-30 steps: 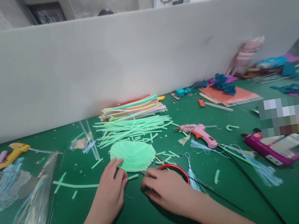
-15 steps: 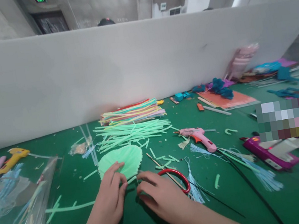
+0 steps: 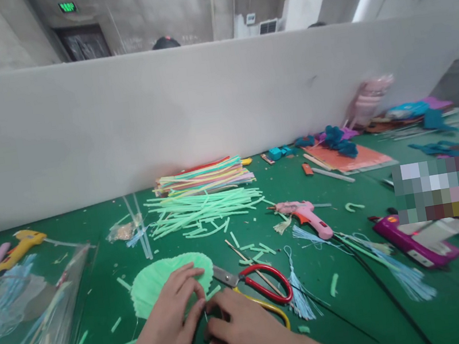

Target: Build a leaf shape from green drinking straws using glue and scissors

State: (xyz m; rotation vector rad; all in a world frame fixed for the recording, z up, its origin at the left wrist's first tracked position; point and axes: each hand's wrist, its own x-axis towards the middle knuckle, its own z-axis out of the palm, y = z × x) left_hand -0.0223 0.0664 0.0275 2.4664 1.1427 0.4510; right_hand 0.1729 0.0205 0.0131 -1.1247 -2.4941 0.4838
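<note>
- A desk (image 3: pixel 366 319) covered in green felt is seen, closed off at the back by a grey partition
- A green scalloped fan piece (image 3: pixel 154 277) is laid flat near the front edge, with both hands resting on and beside it
- Red-handled scissors (image 3: pixel 255 281) are laid just right of the fan piece
- A stack of coloured strips (image 3: pixel 204 176) is set by the partition, with loose green strips (image 3: pixel 204 206) spread in front
- A pink glue gun (image 3: pixel 306 215) is laid right of centre, a yellow glue gun (image 3: pixel 21 245) at far left
- Blue tassels (image 3: pixel 299 297) are scattered beside the scissors
- Clear plastic wrapping (image 3: pixel 33 337) is laid at the left
- An orange sheet (image 3: pixel 353 158) is laid at the right rear
</note>
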